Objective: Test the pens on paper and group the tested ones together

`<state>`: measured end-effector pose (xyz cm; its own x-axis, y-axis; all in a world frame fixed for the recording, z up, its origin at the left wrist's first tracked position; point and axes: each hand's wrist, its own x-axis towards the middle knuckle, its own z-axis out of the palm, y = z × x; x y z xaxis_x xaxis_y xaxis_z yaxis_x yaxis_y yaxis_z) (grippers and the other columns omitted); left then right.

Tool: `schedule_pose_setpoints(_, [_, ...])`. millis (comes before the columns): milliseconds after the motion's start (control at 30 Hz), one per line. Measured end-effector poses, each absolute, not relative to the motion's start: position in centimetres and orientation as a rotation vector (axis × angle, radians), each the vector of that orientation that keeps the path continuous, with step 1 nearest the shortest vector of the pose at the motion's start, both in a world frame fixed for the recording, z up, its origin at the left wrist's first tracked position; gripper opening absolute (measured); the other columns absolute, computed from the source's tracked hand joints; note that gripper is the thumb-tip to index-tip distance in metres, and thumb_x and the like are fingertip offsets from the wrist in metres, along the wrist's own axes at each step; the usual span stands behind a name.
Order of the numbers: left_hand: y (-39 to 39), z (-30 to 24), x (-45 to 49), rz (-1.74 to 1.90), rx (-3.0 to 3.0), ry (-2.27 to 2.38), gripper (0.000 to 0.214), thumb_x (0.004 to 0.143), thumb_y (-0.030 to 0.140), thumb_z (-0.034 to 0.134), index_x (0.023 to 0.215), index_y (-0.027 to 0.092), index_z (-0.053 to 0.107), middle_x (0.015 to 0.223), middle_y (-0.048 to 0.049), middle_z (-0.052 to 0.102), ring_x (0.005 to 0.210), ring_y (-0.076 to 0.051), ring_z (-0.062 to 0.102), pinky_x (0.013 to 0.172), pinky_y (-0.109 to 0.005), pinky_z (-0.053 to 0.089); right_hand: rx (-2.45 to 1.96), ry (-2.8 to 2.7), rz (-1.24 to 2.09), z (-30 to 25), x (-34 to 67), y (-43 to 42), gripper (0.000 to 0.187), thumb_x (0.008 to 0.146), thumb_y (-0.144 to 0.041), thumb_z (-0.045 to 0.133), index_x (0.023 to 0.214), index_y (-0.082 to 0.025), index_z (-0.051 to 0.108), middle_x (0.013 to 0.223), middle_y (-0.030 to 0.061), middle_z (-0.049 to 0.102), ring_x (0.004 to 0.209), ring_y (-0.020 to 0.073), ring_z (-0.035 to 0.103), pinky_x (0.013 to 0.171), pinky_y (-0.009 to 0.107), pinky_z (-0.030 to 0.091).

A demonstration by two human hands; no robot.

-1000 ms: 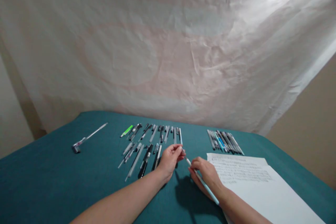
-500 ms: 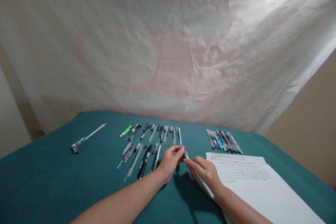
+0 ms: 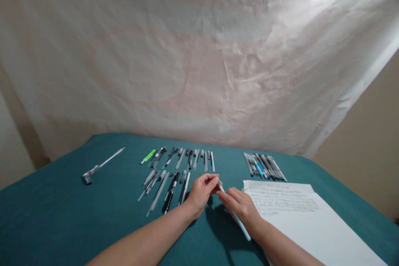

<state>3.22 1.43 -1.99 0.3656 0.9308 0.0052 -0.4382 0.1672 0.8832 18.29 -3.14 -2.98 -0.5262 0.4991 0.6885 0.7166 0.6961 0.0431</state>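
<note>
My right hand (image 3: 241,205) holds a pale blue pen (image 3: 242,226) over the teal tablecloth (image 3: 77,216), its barrel running back past my wrist. My left hand (image 3: 202,191) is pinched at the pen's front tip, thumb and fingers closed together on what looks like its cap or point. The two hands meet just in front of the loose pens and parts (image 3: 174,170). What the left fingers grip is too small to name surely.
A tidy bundle of pens (image 3: 264,166) lies at the back right. A written sheet of white paper (image 3: 299,220) sits right of my hands. A silver-tipped pen with a clear barrel (image 3: 99,166) lies alone at the left. A crumpled white sheet hangs behind.
My right hand has slid the pale blue pen forward towards the left hand, so the fingers of both now touch at the pen's tip. The view has shifted slightly.
</note>
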Motion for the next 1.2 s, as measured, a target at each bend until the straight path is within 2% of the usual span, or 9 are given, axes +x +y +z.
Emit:
schedule_pose_setpoints(300, [1.6,-2.0,3.2,1.104,0.888,0.641,0.031,0.066,0.031,0.07,0.088,0.012,0.061,0.073,-0.0039,0.063,0.065,-0.012,0.059,0.066,-0.025,0.046,-1.001,-2.272,-0.357,-2.5,18.0,-2.9,0.026,0.087,-0.015,0.041,0.11,-0.019,0.052,0.073,0.0041,0.058,0.063,0.0147,0.053,0.056,0.025,0.041])
schedule_pose_setpoints(433, [2.1,-2.4,3.2,1.182,0.835,0.665,0.029,0.067,0.032,0.07,0.087,0.013,0.061,0.075,-0.0034,0.063,0.07,-0.013,0.059,0.07,-0.025,0.047,-1.092,-2.194,-0.149,-2.0,18.3,-2.9,0.031,0.088,-0.018,0.038,0.118,-0.019,0.046,0.084,0.0066,0.061,0.074,0.0161,0.057,0.065,0.026,0.045])
schedule_pose_setpoints(500, [2.5,-2.6,3.2,1.225,0.807,0.683,0.027,0.069,0.031,0.069,0.087,0.014,0.06,0.076,-0.0033,0.063,0.071,-0.012,0.059,0.07,-0.024,0.046,-1.213,-2.053,0.049,-1.4,18.7,-3.0,0.028,0.088,-0.021,0.038,0.113,-0.018,0.049,0.087,0.007,0.061,0.077,0.016,0.058,0.066,0.026,0.045])
schedule_pose_setpoints(567, [2.7,-2.8,3.2,1.25,0.79,0.692,0.025,0.07,0.031,0.068,0.087,0.015,0.059,0.077,-0.0035,0.063,0.072,-0.012,0.059,0.07,-0.023,0.046,-1.341,-1.903,0.307,-0.4,19.1,-3.0,0.023,0.088,-0.027,0.039,0.1,-0.017,0.055,0.081,0.005,0.063,0.069,0.0141,0.058,0.06,0.023,0.044])
schedule_pose_setpoints(667, [2.8,-2.9,3.2,1.257,0.792,0.691,0.024,0.071,0.029,0.068,0.088,0.014,0.059,0.078,-0.0041,0.063,0.072,-0.012,0.059,0.071,-0.025,0.047,-1.461,-1.789,0.713,1.4,19.5,-3.2,0.03,0.085,-0.037,0.042,0.076,-0.015,0.06,0.061,0.0004,0.059,0.051,0.01,0.05,0.047,0.02,0.036])
schedule_pose_setpoints(733, [2.7,-2.9,3.2,1.258,0.801,0.691,0.024,0.072,0.028,0.067,0.09,0.014,0.059,0.079,-0.0042,0.063,0.072,-0.012,0.059,0.071,-0.025,0.047,-1.474,-1.777,0.912,2.2,19.7,-3.4,0.03,0.081,-0.038,0.048,0.069,-0.014,0.061,0.056,-0.001,0.057,0.049,0.0086,0.046,0.046,0.019,0.033])
schedule_pose_setpoints(833, [2.6,-3.0,3.2,1.264,0.814,0.698,0.024,0.072,0.028,0.066,0.091,0.014,0.059,0.08,-0.0044,0.064,0.072,-0.012,0.059,0.071,-0.024,0.046,-1.463,-1.779,1.071,2.7,19.9,-3.7,0.025,0.077,-0.035,0.054,0.069,-0.013,0.063,0.057,-0.002,0.056,0.05,0.0075,0.045,0.047,0.018,0.031])
schedule_pose_setpoints(1000, [2.7,-3.0,3.3,1.264,0.821,0.716,0.026,0.071,0.029,0.067,0.09,0.014,0.06,0.081,-0.0055,0.064,0.074,-0.013,0.06,0.072,-0.026,0.047,-1.521,-1.702,1.28,2.1,19.8,-4.1,0.025,0.073,-0.039,0.056,0.072,-0.014,0.061,0.048,-0.0061,0.045,0.04,0.0048,0.034,0.037,0.016,0.025])
schedule_pose_setpoints(1200, [2.4,-2.6,3.2,1.264,0.785,0.716,0.026,0.079,0.027,0.059,0.102,0.017,0.051,0.091,-0.0075,0.063,0.081,-0.015,0.061,0.076,-0.03,0.047,-1.568,-1.731,1.22,2.3,20.4,-3.1,0.029,0.075,-0.043,0.051,0.074,-0.015,0.057,0.045,-0.0058,0.046,0.037,0.0062,0.039,0.035,0.016,0.03])
